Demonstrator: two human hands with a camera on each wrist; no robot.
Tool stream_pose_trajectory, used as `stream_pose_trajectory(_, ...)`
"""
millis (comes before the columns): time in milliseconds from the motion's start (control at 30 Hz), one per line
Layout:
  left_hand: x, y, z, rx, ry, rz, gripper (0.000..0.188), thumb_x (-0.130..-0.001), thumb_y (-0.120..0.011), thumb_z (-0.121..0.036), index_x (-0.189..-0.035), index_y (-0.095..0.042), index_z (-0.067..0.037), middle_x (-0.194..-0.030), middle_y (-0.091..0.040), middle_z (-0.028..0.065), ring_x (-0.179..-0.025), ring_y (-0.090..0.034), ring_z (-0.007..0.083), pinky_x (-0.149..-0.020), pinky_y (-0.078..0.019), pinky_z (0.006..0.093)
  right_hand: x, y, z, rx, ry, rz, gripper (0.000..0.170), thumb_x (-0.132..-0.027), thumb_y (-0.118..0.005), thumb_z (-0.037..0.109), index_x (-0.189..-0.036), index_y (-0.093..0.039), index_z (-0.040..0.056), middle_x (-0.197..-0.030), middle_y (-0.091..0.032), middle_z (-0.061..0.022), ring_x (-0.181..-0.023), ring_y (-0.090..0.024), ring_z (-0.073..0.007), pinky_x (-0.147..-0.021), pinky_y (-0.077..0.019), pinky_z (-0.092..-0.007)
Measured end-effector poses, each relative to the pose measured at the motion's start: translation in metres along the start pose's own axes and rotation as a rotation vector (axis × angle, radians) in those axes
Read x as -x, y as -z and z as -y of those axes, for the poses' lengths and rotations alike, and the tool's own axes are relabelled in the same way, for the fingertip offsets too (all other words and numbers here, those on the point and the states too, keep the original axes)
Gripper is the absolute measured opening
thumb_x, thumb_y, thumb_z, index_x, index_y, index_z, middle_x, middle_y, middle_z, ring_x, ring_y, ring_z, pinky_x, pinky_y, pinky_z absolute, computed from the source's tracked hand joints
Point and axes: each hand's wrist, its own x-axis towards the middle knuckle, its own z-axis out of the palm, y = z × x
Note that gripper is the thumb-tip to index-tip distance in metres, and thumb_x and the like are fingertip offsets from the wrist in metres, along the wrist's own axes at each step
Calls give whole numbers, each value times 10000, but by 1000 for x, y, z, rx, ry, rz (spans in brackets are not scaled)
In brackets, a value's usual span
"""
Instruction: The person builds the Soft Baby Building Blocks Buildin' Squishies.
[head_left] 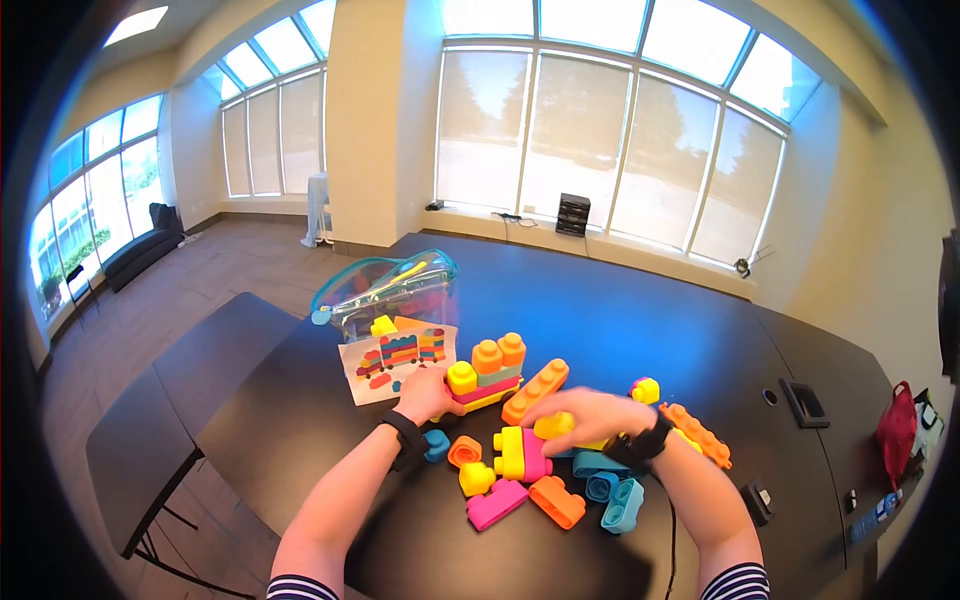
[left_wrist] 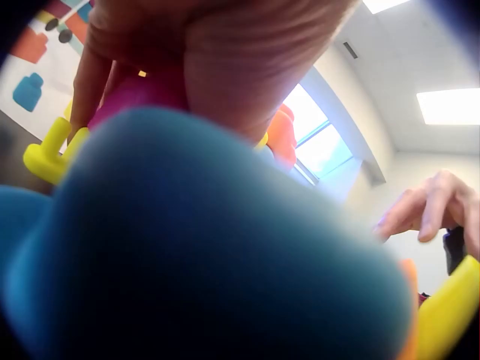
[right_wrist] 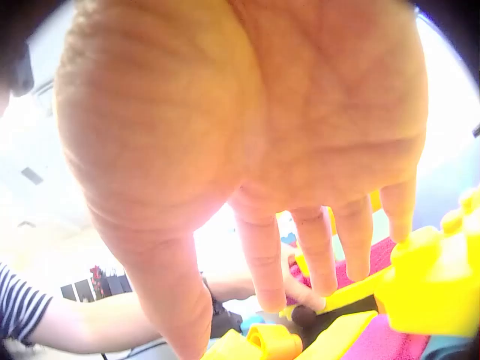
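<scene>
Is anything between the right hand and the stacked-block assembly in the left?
Yes: in the head view, the long orange block sits between the right hand and the stacked-block assembly that the left hand grips.

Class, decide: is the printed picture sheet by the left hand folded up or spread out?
Spread out: in the head view, the sheet shows a broad printed face, with no visible part folded over.

I'm seeing navy-and-white striped sleeves (head_left: 737, 584) on my feed, stripes going right around, then bare forearms (head_left: 345, 500), a chunky black left wristband (head_left: 404, 440) and a dark right wristband (head_left: 643, 447) too.
</scene>
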Motion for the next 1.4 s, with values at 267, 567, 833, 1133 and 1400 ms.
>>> stream_pose_trajectory(267,8,8,-14,24,-29,60,698,-603,-976,-394,-1198,-761,-98,-1086,-782,130,-1075,-718,348,-963,-561,458,49,47,-83,308,-574,-143,554,-829,-802,169,-1372,-695,131,-1313,-716,-153,-1240,-652,-351,-1064,-533,-452)
stream_pose_trajectory(567,34,19,-55,-152,-135,-398,911,-668,-968,-257,-1427,-504,-61,-1285,-607,161,-1219,-617,355,-992,-543,464,64,13,-114,519,-722,-2,707,-718,-857,203,-1405,-690,176,-1263,-736,-112,-1294,-599,-328,-1087,-508,-496)
stream_pose_trajectory(833,7,15,-162,58,-490,-193,441,-862,-774,-188,-1244,-629,-22,-1091,-718,196,-1046,-699,394,-925,-566,464,67,-9,-131,588,-671,-21,496,-852,-769,282,-1322,-719,133,-1258,-743,-111,-1301,-616,-344,-1129,-421,-604)
stream_pose_trajectory(1133,-93,-93,-194,-300,-138,177,254,-864,-725,-192,-1038,-812,-27,-1125,-781,202,-1076,-753,375,-925,-613,462,83,-22,-122,692,-599,-336,476,-787,-826,257,-1158,-604,58,-1076,-722,-160,-1061,-704,-383,-912,-525,-529)
stream_pose_trajectory(1400,-81,-54,-217,-528,-155,501,475,-707,-930,-178,-1154,-809,-70,-1206,-781,155,-1155,-745,312,-949,-615,427,121,-21,-82,1050,-493,-752,544,-646,-873,176,-1095,-578,94,-1016,-630,-84,-1016,-623,-291,-839,-467,-428)
